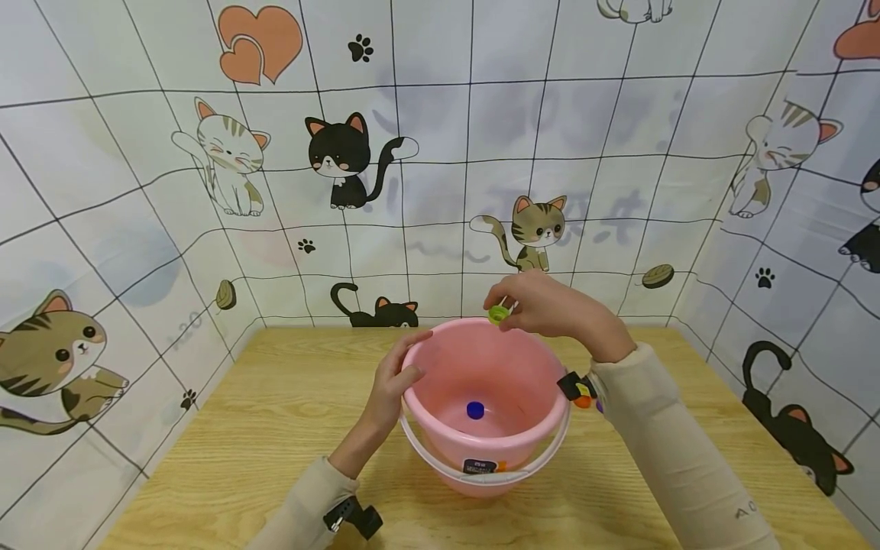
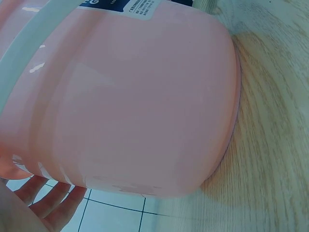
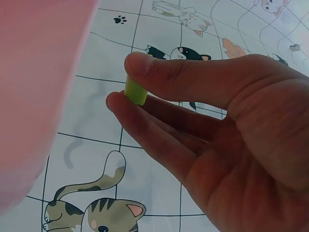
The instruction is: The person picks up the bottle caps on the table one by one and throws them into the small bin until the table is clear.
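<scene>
Watching remotely, I see my right hand (image 1: 546, 305) pinch a green cap (image 1: 498, 314) at the bucket (image 1: 488, 441) rim's twelve o'clock, left hand (image 1: 393, 382) gripping at ten.

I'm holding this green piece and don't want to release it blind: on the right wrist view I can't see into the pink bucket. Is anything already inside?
Observer: Yes. The head view shows one round blue piece on the floor of the pink bucket.
Operator: Is anything holding the bucket, or is it standing loose?
Observer: The left hand holds the left side of its rim.
Operator: And the handle? I don't want to snag it.
Observer: The white handle hangs down across the near side, while the right hand shows up by the far rim.
</scene>
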Motion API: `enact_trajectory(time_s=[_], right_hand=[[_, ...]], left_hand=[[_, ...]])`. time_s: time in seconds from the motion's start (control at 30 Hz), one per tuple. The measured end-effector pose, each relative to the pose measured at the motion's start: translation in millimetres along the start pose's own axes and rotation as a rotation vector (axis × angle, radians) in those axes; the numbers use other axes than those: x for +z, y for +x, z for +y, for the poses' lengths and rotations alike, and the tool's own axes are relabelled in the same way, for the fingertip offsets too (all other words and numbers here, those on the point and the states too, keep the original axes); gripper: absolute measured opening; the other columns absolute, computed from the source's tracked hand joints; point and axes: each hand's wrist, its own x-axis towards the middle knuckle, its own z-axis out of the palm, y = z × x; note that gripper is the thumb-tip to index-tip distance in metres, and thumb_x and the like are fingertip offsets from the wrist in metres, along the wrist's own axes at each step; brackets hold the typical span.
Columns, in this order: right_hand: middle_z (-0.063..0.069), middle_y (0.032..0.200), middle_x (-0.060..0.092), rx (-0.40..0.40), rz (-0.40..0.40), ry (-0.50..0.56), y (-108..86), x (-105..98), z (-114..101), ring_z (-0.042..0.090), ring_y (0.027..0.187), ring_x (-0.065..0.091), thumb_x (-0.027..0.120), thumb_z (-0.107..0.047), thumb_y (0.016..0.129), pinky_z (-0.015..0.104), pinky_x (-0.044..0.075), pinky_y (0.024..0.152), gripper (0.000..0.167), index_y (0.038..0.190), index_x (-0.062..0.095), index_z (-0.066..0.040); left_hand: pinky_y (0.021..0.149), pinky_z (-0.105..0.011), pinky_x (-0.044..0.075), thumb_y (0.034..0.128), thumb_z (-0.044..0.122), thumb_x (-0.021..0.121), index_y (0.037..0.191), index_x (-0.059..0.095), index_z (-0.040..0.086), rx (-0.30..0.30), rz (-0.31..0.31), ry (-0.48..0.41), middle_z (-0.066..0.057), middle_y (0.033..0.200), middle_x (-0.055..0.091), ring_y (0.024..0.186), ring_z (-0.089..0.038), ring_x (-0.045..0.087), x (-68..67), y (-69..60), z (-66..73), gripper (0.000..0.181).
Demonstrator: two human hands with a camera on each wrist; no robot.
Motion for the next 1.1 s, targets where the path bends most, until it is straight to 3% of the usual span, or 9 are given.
enact_trajectory(time_s=[0.3,0.77,1.1], right_hand=[[0.006,0.11,0.077,0.031,-0.035,0.011,1.1,0.6,1.6,0.025,0.103,0.073,0.079,-0.005,0.086,0.042,0.061,0.088,0.027,0.113,0.076,-0.007],[0.003,0.108,0.077,0.031,-0.026,0.026,1.0,1.3,2.3,0.023,0.103,0.071,0.079,-0.006,0.087,0.043,0.06,0.09,0.028,0.114,0.075,-0.009],[0.002,0.105,0.077,0.027,-0.03,0.033,0.2,1.3,4.2,0.023,0.102,0.072,0.078,-0.006,0.087,0.042,0.06,0.089,0.025,0.112,0.075,-0.009]], left_hand=[[0.088,-0.054,0.061,0.0916,0.017,0.051,0.148,0.052,0.009,-0.002,0.006,0.011,-0.023,0.142,0.057,0.116,-0.047,0.062,-0.7,-0.8,0.4,0.056],[0.088,-0.05,0.062,0.091,0.017,0.051,0.147,0.052,0.01,-0.001,0.01,0.019,-0.022,0.143,0.056,0.116,-0.044,0.062,-0.9,-0.6,0.4,0.057],[0.087,-0.058,0.06,0.0914,0.016,0.05,0.147,0.053,0.012,-0.007,0.015,0.007,-0.021,0.141,0.058,0.114,-0.046,0.064,0.0,0.1,-1.3,0.056]])
